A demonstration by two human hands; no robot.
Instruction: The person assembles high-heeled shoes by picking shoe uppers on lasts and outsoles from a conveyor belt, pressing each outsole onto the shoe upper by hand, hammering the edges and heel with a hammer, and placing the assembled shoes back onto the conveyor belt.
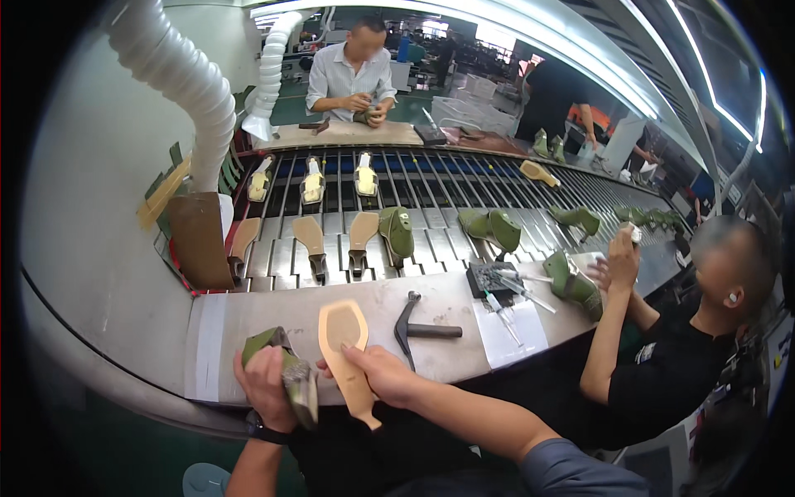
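the left hand point(267, 383) grips a shoe upper point(286, 369) at the near edge of the workbench point(273, 311); just right of it the right hand point(383, 374) holds an insole board point(348, 352) that lies on the bench and overhangs its near edge. a hammer point(414, 330) lies right of the board, a sheet of paper point(509, 331) further right. behind the bench runs a slatted conveyor point(431, 207) carrying shoes and soles. a hose point(178, 79) hangs at the far left
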